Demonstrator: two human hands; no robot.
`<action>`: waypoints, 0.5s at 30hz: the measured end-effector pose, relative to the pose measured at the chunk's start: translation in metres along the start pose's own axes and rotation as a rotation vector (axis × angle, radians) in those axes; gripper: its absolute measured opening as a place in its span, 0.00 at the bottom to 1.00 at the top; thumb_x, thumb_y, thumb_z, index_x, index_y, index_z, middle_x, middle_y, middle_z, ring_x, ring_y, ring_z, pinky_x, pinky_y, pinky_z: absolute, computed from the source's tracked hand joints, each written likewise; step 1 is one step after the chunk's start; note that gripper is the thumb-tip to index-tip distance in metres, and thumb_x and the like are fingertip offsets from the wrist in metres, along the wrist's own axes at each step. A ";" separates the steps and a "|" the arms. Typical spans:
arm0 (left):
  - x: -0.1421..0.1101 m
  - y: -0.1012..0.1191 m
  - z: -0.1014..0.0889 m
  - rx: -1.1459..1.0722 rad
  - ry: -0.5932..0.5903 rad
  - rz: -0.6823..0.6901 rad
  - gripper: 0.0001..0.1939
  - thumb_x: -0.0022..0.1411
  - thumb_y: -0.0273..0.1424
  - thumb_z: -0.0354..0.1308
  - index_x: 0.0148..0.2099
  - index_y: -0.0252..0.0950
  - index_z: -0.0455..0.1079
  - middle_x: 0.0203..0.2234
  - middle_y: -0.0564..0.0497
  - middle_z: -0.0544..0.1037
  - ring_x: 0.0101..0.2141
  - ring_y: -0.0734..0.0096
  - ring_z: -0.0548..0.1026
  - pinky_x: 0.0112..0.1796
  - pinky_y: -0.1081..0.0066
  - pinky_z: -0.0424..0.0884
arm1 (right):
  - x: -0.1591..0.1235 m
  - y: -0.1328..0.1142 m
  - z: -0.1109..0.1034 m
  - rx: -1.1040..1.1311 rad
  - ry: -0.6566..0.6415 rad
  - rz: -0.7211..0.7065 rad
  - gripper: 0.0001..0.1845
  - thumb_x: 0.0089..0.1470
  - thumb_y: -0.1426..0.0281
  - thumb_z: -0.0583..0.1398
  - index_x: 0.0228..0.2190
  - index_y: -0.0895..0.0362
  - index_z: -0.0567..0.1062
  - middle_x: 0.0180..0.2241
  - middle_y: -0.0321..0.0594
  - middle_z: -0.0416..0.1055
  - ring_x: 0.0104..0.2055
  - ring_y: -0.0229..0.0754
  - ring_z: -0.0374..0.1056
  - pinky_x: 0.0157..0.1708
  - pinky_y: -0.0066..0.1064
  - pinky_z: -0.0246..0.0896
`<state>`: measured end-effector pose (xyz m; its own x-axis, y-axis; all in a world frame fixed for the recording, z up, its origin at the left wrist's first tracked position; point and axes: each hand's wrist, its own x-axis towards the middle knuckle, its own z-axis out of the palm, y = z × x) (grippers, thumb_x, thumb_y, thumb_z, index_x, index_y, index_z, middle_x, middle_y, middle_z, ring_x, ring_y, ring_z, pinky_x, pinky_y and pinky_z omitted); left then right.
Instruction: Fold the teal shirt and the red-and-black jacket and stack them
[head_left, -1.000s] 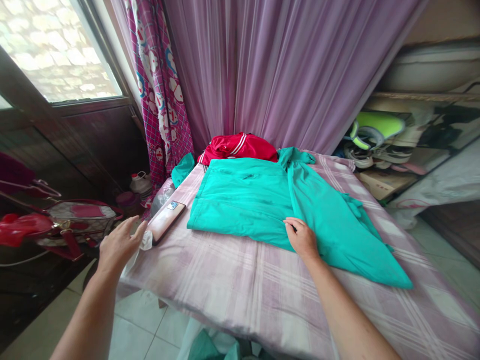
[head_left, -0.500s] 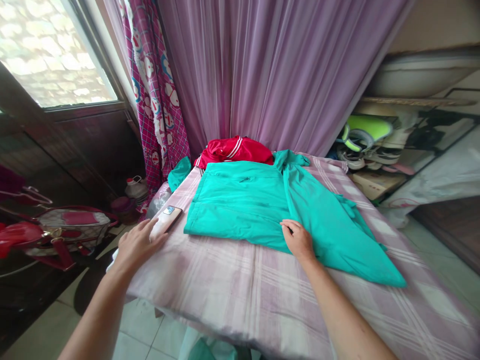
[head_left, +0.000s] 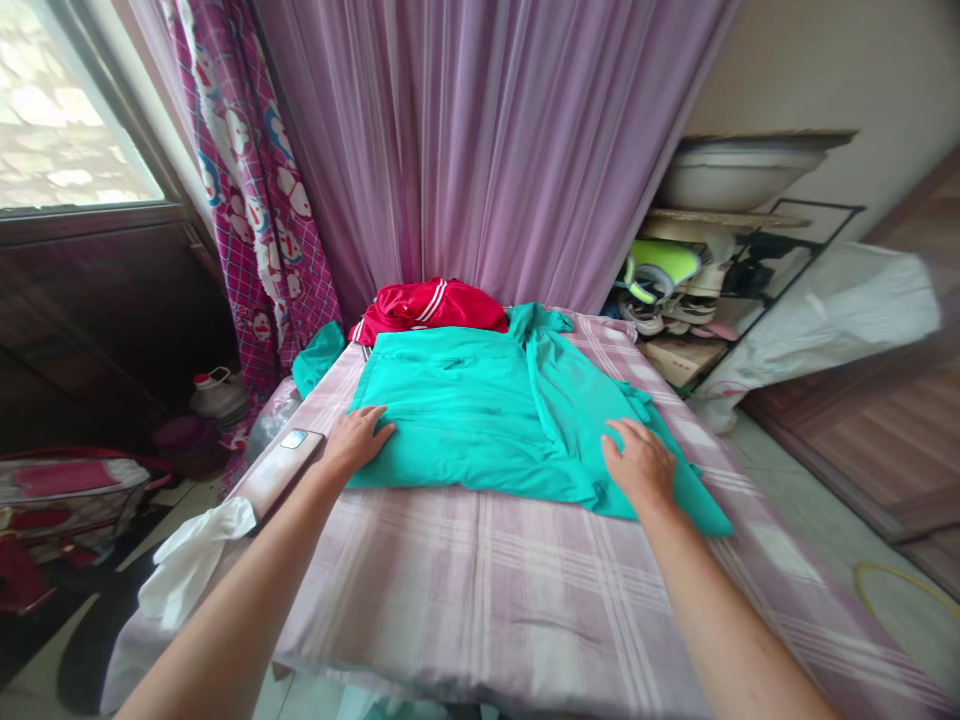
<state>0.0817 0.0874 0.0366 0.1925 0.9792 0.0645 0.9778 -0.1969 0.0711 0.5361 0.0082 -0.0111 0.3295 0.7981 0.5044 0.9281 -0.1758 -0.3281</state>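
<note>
1. A window point(head_left: 60, 110) at upper left lets in bright daylight; glare makes its pane hard to read, though it may be patterned glass.
2. Dark wood panelling point(head_left: 97, 310) runs below the window.
3. A pink checked curtain point(head_left: 247, 220) with a cartoon print hangs beside a sheer lilac curtain point(head_left: 487, 150).
4. A beige wall point(head_left: 795, 90) rises at right above a black metal rack point(head_left: 757, 225).
5. The rack carries a white basin point(head_left: 739, 175) and shoes point(head_left: 660, 300).
6. A white plastic sack point(head_left: 817, 320) leans near a brown wooden panel point(head_left: 847, 430).
7. Pale floor tiles point(head_left: 795, 480) cover the floor.
</note>
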 end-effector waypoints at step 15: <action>0.020 -0.024 -0.012 0.267 -0.366 0.005 0.22 0.64 0.45 0.46 0.49 0.41 0.74 0.48 0.40 0.79 0.50 0.47 0.76 0.43 0.58 0.71 | -0.009 0.085 -0.038 -0.229 -0.315 0.251 0.24 0.55 0.48 0.54 0.32 0.53 0.80 0.30 0.46 0.79 0.31 0.48 0.73 0.27 0.33 0.58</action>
<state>0.0615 0.1115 0.0477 0.1663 0.9409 -0.2951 0.9546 -0.2286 -0.1911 0.6183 -0.0361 -0.0127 0.5131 0.8446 0.1529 0.8524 -0.4805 -0.2061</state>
